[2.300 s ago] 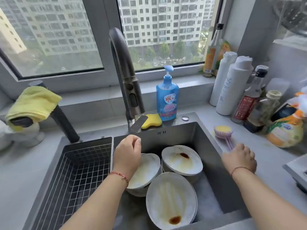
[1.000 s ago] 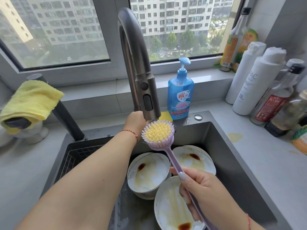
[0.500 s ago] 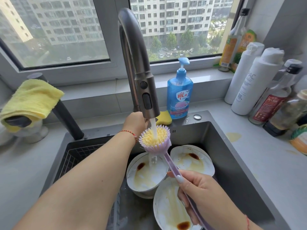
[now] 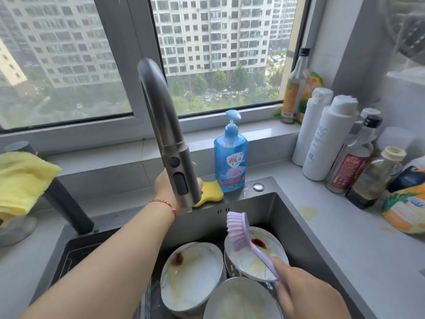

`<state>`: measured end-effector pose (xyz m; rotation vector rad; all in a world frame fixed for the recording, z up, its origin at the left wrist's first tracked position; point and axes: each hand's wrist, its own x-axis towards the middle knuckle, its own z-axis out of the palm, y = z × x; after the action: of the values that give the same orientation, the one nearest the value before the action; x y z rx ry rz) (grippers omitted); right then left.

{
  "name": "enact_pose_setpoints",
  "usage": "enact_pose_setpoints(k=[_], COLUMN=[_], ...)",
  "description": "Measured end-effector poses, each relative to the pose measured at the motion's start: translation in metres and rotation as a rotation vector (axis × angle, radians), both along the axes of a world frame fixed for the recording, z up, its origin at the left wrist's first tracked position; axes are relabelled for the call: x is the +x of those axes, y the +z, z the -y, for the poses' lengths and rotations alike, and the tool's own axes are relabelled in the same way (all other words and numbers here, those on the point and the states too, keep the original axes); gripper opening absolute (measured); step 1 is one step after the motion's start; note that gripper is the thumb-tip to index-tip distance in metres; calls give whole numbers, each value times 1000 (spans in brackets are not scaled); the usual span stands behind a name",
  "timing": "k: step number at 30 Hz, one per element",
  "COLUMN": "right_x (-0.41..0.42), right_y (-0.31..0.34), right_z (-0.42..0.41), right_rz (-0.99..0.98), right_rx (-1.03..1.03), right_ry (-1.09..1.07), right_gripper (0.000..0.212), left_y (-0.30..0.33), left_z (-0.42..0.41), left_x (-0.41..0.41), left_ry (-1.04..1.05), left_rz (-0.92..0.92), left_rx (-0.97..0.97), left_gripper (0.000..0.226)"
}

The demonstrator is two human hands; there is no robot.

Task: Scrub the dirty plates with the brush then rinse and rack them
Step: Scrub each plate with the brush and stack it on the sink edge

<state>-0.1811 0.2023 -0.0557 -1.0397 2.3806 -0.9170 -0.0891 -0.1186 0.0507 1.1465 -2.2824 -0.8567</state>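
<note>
- The brush (image 4: 239,231) is held by its lilac handle in the right hand (image 4: 308,293), whose grip is curled round the handle; the bristle head is carried above the sink (image 4: 305,245), bristles turned toward the tap.
- The left hand (image 4: 165,187) is reached behind the tap (image 4: 170,143); its grip is hidden by the spout, so whether it is spread or pinching anything cannot be told.
- Three dirty plates are stacked loosely in the sink below the tap: a left plate (image 4: 193,277) with a brown stain, a far plate (image 4: 259,256) under the brush handle, and a near plate (image 4: 241,302) lying partly over both.
- A likely risk: the plates lean on one another, so pressure from the brush on one may make the pile slide or chip.
- A second risk: a wet handle held near its end may twist in the hand, and sauce may be flicked onto the worktop (image 4: 358,254).
- No water is seen running from the tap, so scrubbing may be started dry.
- Behind the sink stand a blue soap bottle (image 4: 231,157) and a yellow sponge (image 4: 210,194); bottles (image 4: 326,143) crowd the worktop right of the sink.
- The wire rack (image 4: 76,252) left of the sink is partly covered by the left forearm, which stands in the way of racking.
</note>
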Motion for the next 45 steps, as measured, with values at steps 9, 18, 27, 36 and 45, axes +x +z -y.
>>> enact_pose_setpoints(k=[9, 18, 27, 36, 45], right_x=[-13, -58, -81, -80, -80], right_y=[110, 123, 105, 94, 88], right_z=[55, 127, 164, 170, 171], right_rz=[-60, 915, 1019, 1023, 1044], right_rx=[65, -578, -653, -690, -703], right_ry=[-17, -97, -50, -44, -22], right_gripper=[27, 23, 29, 30, 31], left_y=[80, 82, 78, 72, 67], left_z=[14, 40, 50, 49, 45], left_x=[-76, -111, -119, -120, -118], left_ry=[-296, -520, -485, -456, -455], left_rz=[135, 307, 216, 187, 210], left_rx=[-510, -501, -531, -507, -519], left_gripper=[76, 84, 90, 91, 88])
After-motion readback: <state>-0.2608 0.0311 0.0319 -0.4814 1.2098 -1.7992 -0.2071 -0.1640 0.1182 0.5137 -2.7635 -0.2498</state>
